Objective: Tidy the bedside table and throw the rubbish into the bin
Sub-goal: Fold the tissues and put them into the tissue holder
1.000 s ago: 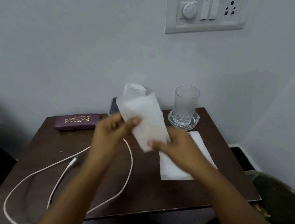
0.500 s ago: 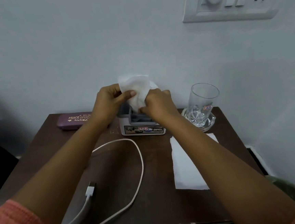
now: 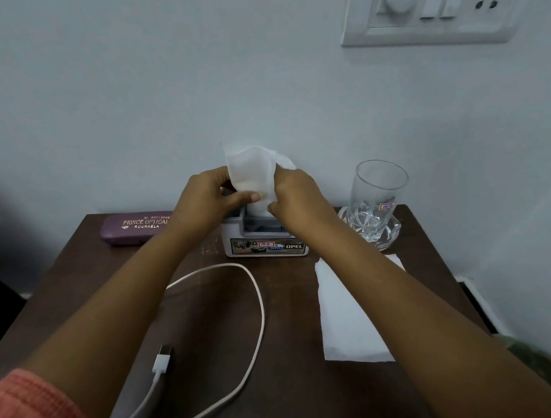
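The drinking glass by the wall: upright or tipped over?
Upright. The glass stands mouth up on a clear dish, its round rim open toward the camera.

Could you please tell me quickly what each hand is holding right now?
Left hand: closed, pinching the folded white tissue.
Right hand: closed, gripping the same tissue from the other side.

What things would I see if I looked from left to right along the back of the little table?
First the purple spectacle case, then the grey OPEL holder, then the drinking glass.
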Demonstrator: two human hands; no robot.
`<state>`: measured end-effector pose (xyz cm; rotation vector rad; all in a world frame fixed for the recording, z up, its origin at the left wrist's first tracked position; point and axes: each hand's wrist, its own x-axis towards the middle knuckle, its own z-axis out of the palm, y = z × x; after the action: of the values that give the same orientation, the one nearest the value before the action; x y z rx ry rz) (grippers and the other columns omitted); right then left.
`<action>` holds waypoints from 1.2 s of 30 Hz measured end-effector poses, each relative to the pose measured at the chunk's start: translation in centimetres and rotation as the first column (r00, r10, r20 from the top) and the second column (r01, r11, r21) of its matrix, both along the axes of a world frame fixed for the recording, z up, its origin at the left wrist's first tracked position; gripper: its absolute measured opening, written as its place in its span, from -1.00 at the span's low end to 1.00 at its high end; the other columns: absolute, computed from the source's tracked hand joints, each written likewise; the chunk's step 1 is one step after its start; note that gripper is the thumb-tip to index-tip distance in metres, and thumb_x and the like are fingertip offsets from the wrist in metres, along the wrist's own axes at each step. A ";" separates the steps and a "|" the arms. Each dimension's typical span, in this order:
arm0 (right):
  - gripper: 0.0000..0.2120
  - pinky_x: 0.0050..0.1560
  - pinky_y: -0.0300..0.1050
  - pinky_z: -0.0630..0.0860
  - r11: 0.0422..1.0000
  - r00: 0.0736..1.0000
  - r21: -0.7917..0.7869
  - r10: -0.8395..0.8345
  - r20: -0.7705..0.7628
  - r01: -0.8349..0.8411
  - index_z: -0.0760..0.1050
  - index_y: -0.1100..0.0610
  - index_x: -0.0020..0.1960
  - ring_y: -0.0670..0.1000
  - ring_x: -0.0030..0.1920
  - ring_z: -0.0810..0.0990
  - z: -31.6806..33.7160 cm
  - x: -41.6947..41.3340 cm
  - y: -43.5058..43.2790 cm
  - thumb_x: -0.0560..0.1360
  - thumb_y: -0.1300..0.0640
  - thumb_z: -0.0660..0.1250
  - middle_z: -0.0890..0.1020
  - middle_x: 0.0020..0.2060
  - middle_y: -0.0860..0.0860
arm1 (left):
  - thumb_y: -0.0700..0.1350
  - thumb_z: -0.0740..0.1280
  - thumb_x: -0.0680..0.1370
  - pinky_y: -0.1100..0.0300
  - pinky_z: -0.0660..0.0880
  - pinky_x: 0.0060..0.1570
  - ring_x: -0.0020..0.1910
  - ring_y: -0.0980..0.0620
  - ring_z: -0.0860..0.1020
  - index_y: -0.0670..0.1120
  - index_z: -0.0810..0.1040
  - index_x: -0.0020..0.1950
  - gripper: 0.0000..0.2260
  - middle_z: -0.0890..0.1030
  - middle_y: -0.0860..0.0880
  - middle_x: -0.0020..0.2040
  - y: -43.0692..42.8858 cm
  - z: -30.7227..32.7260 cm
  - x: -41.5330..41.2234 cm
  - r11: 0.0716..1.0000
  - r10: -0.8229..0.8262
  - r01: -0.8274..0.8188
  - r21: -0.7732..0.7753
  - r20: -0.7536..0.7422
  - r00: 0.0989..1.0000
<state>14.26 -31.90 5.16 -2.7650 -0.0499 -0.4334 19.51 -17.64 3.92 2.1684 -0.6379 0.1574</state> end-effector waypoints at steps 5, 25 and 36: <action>-0.42 0.47 0.05 0.08 0.987 0.998 -0.158 -0.001 0.067 0.012 0.18 0.20 0.45 0.19 0.22 0.49 -0.4 0.0 0.2 0.46 0.40 0.19 0.55 0.19 0.15 | -0.01 0.40 0.44 0.08 0.44 -0.14 -0.18 -0.14 0.51 -0.16 0.56 -0.21 -0.79 0.55 -0.14 -0.24 -1.2 1.5 -0.4 0.917 0.138 -0.167 0.363 0.104 0.985; -0.40 0.02 -0.04 0.17 0.981 0.996 0.191 -0.025 -0.080 0.040 0.16 0.02 0.39 0.11 0.09 0.48 0.5 0.4 -1.3 0.45 0.17 0.38 0.52 0.00 0.04 | 0.11 0.46 0.38 0.05 0.50 -0.06 -0.19 -0.01 0.58 0.06 0.63 -0.09 -0.81 0.65 0.02 -0.02 -0.4 3.5 0.4 0.941 0.085 -0.082 0.328 0.004 0.996; -0.51 0.10 -0.05 0.22 0.983 1.000 0.181 0.006 0.001 -0.007 0.23 0.06 0.32 0.08 0.00 0.45 0.2 0.6 -1.7 0.47 0.18 0.36 0.55 0.01 0.06 | 0.13 0.45 0.39 0.12 0.41 -0.13 -0.07 -0.06 0.53 0.01 0.60 -0.12 -0.78 0.58 -0.03 -0.03 -1.2 2.7 0.9 0.915 0.088 -0.096 0.391 0.040 0.995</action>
<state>14.88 -33.64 5.36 -2.5851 -0.0186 -0.4156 20.38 -18.84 6.59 2.5901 -0.6193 0.1089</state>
